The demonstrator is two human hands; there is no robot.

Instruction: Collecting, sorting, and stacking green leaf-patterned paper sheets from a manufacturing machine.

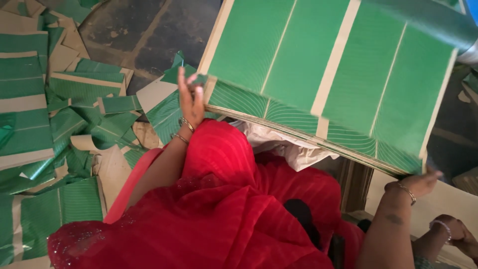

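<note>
Two hands hold up one big stack of green printed sheets (343, 79) here, over a dark, stained floor (144, 30) that's pretty much buried in offcuts. The stack is a pile of flat sheets, green panels with fine pale curved lines, split by tan unprinted strips, and it's tilted so the near edge shows all the layers. The left hand (191, 102) grips the stack's lower left corner, fingers curled around the edge with a bit of green poking out above them. The right hand (418, 182) is down at the lower right corner, fingers pressed under the edge, bangle on the wrist. Red draped cloth (224, 199) fills the middle, right below the stack. Off to the left there's a messy heap of green and tan scraps (55, 114), strips and folded pieces lying every which way. Crumpled pale paper (284, 144) sits just under the stack's near edge. Bottom right corner, another person's hand (460, 234) with a bracelet rests near a pale board (438, 204); can't tell if it's holding anything.
</note>
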